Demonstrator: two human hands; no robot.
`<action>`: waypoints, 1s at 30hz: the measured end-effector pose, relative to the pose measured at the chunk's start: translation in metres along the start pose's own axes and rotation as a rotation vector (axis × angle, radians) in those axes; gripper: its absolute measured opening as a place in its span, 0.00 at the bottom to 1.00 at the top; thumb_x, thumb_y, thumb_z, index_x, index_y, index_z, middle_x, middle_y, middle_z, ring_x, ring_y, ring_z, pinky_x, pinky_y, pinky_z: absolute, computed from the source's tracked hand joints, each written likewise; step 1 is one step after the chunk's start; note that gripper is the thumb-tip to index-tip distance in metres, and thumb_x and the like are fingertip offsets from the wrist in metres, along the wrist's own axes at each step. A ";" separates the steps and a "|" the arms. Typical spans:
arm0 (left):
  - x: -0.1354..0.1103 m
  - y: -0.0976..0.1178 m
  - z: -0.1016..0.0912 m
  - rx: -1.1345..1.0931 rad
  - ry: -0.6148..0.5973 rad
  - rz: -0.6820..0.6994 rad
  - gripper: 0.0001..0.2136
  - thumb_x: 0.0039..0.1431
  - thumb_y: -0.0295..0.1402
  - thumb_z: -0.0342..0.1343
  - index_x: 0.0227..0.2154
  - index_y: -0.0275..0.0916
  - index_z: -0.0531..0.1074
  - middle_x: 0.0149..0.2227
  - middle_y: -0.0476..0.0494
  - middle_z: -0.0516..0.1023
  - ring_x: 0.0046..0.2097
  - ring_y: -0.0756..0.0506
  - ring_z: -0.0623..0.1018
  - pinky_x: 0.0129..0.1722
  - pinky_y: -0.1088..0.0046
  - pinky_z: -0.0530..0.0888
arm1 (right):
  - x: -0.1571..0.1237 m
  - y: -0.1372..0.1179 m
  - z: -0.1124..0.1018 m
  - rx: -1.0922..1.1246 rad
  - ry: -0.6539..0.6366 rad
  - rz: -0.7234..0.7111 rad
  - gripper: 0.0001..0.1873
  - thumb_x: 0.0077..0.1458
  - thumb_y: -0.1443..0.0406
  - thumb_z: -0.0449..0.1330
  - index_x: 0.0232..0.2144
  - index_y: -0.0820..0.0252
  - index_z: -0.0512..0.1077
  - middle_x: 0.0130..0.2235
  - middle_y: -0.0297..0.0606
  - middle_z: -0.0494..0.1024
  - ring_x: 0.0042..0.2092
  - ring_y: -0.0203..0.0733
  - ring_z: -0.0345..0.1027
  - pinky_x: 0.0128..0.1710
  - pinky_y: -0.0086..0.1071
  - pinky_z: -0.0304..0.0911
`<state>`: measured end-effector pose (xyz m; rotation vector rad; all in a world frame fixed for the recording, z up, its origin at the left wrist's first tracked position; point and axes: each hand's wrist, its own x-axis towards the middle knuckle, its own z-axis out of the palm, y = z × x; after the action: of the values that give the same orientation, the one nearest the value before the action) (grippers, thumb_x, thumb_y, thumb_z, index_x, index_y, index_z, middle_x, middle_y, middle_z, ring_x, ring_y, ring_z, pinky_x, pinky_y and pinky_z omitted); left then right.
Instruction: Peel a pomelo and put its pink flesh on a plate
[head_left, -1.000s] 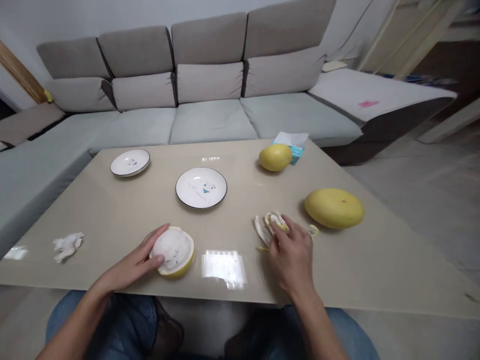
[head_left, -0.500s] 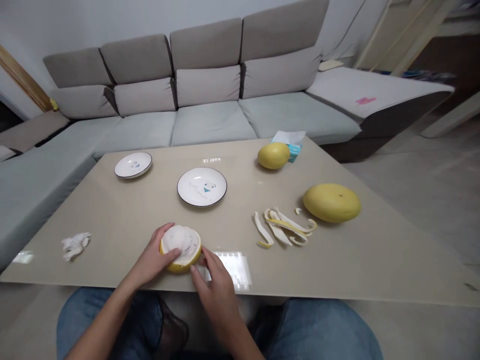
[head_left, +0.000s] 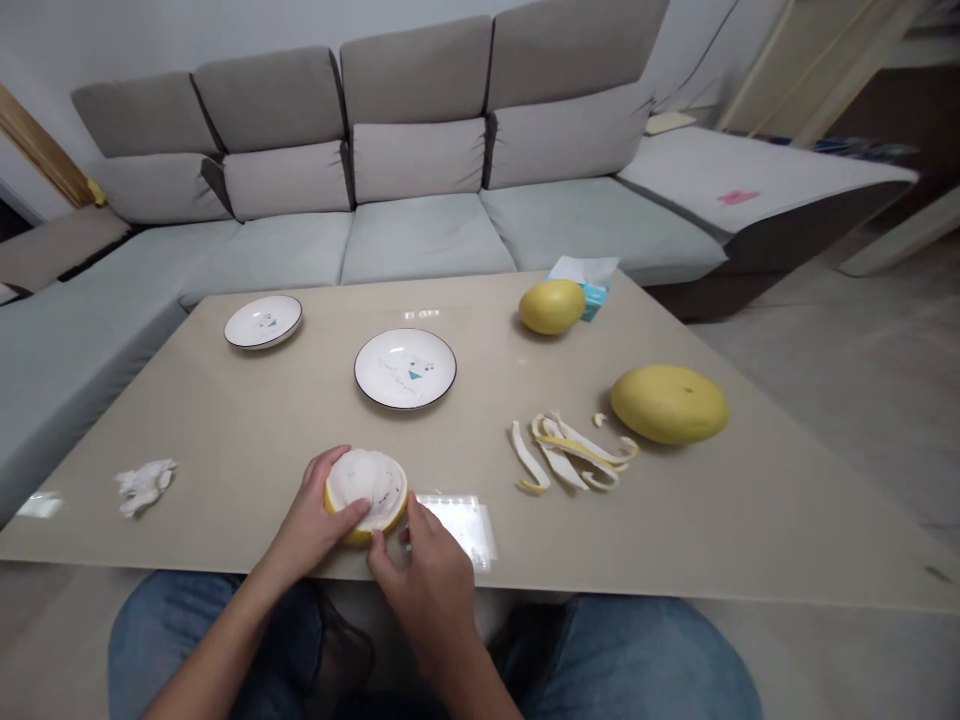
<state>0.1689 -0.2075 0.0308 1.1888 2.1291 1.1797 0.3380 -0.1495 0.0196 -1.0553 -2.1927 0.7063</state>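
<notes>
A partly peeled pomelo is near the front edge of the table, its white pith facing up and yellow rind around its lower side. My left hand is closed around its left side, with the thumb lying over the pith. At the lower right edge, my right hand grips the rind between thumb and fingers; the fingertips are partly hidden behind the rind. Strips of pomelo peel lie in a loose pile to the right of my hands.
Two white plates with dark rims, one nearer and one farther left, are on the table. Two whole pomelos sit at the right, the farther beside a blue tissue pack. Crumpled tissue lies left.
My right thumb has shifted slightly left along the lower edge of the rind, and the right hand has turned a little. My left hand keeps its hold; the view has moved slightly.
</notes>
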 end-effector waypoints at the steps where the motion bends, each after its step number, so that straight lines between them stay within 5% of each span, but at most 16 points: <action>1: 0.000 0.000 0.000 0.002 -0.002 0.003 0.31 0.53 0.42 0.61 0.58 0.41 0.61 0.59 0.34 0.64 0.62 0.34 0.65 0.64 0.48 0.58 | 0.001 -0.001 0.000 -0.016 -0.001 0.010 0.23 0.52 0.64 0.58 0.50 0.66 0.71 0.36 0.47 0.80 0.34 0.48 0.74 0.34 0.37 0.68; 18: -0.002 0.007 0.002 0.124 0.011 0.062 0.30 0.52 0.40 0.61 0.57 0.39 0.62 0.56 0.35 0.64 0.59 0.33 0.67 0.62 0.47 0.61 | 0.013 -0.014 -0.005 -0.042 -0.167 0.182 0.16 0.47 0.68 0.56 0.41 0.62 0.71 0.32 0.44 0.77 0.33 0.49 0.73 0.32 0.35 0.62; 23: 0.000 0.005 0.001 0.097 0.001 0.050 0.30 0.52 0.42 0.61 0.57 0.40 0.61 0.56 0.35 0.63 0.60 0.33 0.66 0.63 0.47 0.59 | 0.014 -0.007 -0.012 0.037 -0.170 0.140 0.16 0.47 0.68 0.58 0.41 0.61 0.72 0.31 0.41 0.77 0.31 0.45 0.72 0.32 0.34 0.62; 30: 0.013 -0.002 -0.007 -0.079 -0.064 -0.042 0.29 0.55 0.44 0.57 0.57 0.39 0.58 0.57 0.36 0.65 0.58 0.36 0.68 0.61 0.53 0.62 | 0.017 0.021 -0.014 0.240 -0.150 -0.053 0.21 0.58 0.65 0.58 0.54 0.63 0.70 0.34 0.40 0.78 0.34 0.42 0.72 0.37 0.33 0.68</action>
<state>0.1560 -0.2002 0.0340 1.1272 2.0315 1.1806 0.3502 -0.1216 0.0196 -0.8424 -2.1840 1.0242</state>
